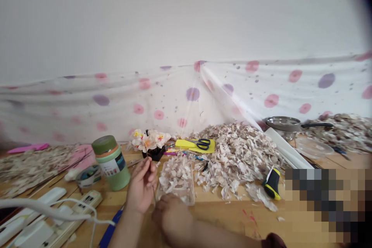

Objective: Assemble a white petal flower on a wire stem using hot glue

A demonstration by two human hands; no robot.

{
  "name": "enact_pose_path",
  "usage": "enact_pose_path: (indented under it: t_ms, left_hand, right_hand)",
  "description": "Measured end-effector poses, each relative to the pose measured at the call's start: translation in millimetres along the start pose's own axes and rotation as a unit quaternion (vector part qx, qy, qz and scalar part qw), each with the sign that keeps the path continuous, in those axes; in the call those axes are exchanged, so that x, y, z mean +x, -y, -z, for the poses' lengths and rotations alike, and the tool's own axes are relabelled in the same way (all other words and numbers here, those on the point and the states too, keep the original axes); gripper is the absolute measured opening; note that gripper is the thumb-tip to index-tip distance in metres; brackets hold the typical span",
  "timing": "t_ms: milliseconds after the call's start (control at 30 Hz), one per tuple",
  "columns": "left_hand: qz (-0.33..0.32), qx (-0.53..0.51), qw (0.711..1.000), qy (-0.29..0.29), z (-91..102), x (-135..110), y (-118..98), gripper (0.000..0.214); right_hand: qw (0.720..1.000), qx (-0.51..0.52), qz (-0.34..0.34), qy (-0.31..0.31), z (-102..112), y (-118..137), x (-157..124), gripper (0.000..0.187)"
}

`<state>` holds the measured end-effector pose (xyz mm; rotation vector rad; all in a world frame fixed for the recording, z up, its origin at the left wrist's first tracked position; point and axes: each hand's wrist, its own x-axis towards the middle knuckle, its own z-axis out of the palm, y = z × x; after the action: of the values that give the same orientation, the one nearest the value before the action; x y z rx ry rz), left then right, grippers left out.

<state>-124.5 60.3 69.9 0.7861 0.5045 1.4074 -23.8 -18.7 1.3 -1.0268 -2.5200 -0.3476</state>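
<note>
My left hand [142,184] is raised over the table, its thumb and fingers pinched on a thin brown stem [147,151]. White petal flowers [151,139] with yellow and pink centres show just above the fingertips, by a small black holder [154,154]; whether the stem joins one of them I cannot tell. Lower and to the right, my right hand [173,217] is closed and blurred near the stem's lower end, and its fingers are mostly hidden. Right behind it lies a clear plastic tray [190,197] with pale, thin petal-like flakes [176,172].
A large flake heap [241,151] spreads to the right. Scissors [202,144] rest on a yellow sheet [181,144]. A green jar [112,166], power strips [78,213] and white cables stand left. A black-and-yellow tool [272,184] and metal pan [283,124] are on the right.
</note>
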Motion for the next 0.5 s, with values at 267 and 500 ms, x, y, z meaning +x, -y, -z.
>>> enact_pose_path:
  t_ms: [267,500]
  left_hand:
    - [0.035,-0.05,0.998,0.004,23.1,11.0,18.3,0.009]
    - [0.052,0.003,0.999,-0.014,33.3,8.4,32.5,0.003]
  right_hand:
    - [0.964,0.177,-0.187,-0.072,-24.6,-97.9,-27.0,0.02]
    - [0.922,0.234,-0.288,-0.112,-25.1,-128.2,-40.7,0.014]
